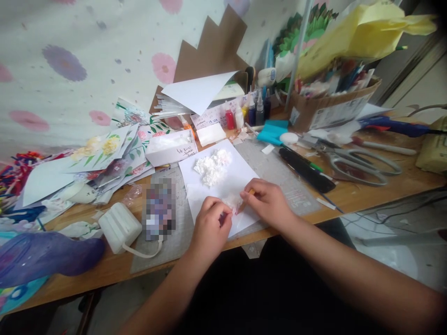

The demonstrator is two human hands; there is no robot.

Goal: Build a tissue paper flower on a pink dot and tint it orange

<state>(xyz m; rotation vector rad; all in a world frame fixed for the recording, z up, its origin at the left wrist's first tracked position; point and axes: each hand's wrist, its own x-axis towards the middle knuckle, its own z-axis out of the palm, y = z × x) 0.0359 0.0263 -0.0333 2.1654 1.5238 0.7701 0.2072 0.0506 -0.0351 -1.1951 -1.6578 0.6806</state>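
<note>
A sheet of white paper (242,170) lies on a grey mat (185,237) in front of me. Toward its far side rests a pile of crumpled white pieces (213,167). My left hand (213,221) is closed in a pinch over the paper's near part, its fingertips at a small whitish, partly see-through piece (232,200). Close beside it, my right hand (268,202) grips a short tan stick (247,199), whose lower end comes down at the same piece. Just what the left fingertips pinch is too small to name.
Large scissors (352,163) and a black-handled tool (307,170) lie at the right. A phone-like object (159,209), blurred out, and a white power adapter (120,228) sit left. Behind stand small paint bottles (251,111), a white box (171,146) and a cardboard box (331,107).
</note>
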